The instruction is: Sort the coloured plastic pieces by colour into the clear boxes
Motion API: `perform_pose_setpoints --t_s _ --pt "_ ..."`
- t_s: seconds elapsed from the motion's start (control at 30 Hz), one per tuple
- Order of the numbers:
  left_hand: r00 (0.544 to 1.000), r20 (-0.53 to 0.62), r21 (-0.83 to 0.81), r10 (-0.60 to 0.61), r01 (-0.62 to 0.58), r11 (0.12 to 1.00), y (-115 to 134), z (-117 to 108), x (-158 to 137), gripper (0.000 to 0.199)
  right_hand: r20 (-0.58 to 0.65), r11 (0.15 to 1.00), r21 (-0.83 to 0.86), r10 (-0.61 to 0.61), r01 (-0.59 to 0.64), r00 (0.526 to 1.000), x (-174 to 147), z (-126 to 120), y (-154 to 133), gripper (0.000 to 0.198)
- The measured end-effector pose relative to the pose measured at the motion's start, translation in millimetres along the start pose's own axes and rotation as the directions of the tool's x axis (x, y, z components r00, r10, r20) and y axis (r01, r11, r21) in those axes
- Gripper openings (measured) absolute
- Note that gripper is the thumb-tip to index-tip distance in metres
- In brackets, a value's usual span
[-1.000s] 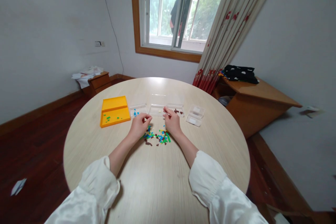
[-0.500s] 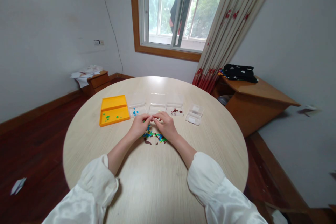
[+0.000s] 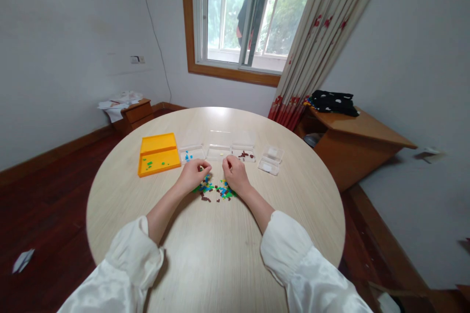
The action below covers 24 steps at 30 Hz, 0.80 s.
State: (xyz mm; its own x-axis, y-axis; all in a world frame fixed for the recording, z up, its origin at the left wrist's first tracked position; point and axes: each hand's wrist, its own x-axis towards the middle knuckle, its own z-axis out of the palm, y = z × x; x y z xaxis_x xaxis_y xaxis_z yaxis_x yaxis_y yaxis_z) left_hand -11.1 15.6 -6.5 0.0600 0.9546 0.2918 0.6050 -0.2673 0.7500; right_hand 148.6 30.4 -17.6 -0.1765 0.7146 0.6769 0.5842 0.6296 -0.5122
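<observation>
My left hand (image 3: 192, 175) is closed in a pinch above the left part of a pile of small building bricks (image 3: 206, 187); anything between its fingertips is too small to make out. My right hand (image 3: 236, 175) is also pinched, apart from the left, over the pile's right part, and what it may hold is hidden. The pile mixes blue, green, yellow and brown pieces. Beyond the hands stand a clear box with blue bricks (image 3: 191, 153), a clear box with one pale piece (image 3: 219, 152) and a clear box with brown bricks (image 3: 245, 152).
A yellow open case (image 3: 159, 149) with several green bricks stands at the left of the round table (image 3: 216, 254). At the right lies a small clear box (image 3: 270, 160) with its lid open. A wooden desk (image 3: 363, 137) and a curtain (image 3: 323, 34) are behind the table.
My hands were together at the fingertips and have drawn apart, the right one moving to the right and the left one slightly left. More of the brick pile shows between them.
</observation>
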Motion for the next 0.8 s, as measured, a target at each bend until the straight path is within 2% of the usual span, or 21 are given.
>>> perform_pose_setpoints --t_s 0.17,0.33,0.6,0.8 --pt "0.993 0.114 0.177 0.037 -0.057 0.983 1 -4 -3 0.013 -0.024 1.000 0.019 -0.001 0.001 1.000 1 3 8 0.018" --pt "0.987 0.158 0.265 0.023 -0.065 0.962 5 0 -6 0.015 -0.065 0.995 0.097 0.012 -0.006 0.998 2 8 21 0.015" --pt "0.983 0.180 0.325 -0.032 -0.029 0.945 8 6 -8 0.012 -0.108 0.988 0.108 0.118 -0.106 0.987 4 8 25 0.010" --pt "0.985 0.170 0.305 -0.010 -0.043 0.951 8 6 -8 0.013 -0.122 0.994 0.055 0.100 -0.094 0.988 4 6 22 0.020"
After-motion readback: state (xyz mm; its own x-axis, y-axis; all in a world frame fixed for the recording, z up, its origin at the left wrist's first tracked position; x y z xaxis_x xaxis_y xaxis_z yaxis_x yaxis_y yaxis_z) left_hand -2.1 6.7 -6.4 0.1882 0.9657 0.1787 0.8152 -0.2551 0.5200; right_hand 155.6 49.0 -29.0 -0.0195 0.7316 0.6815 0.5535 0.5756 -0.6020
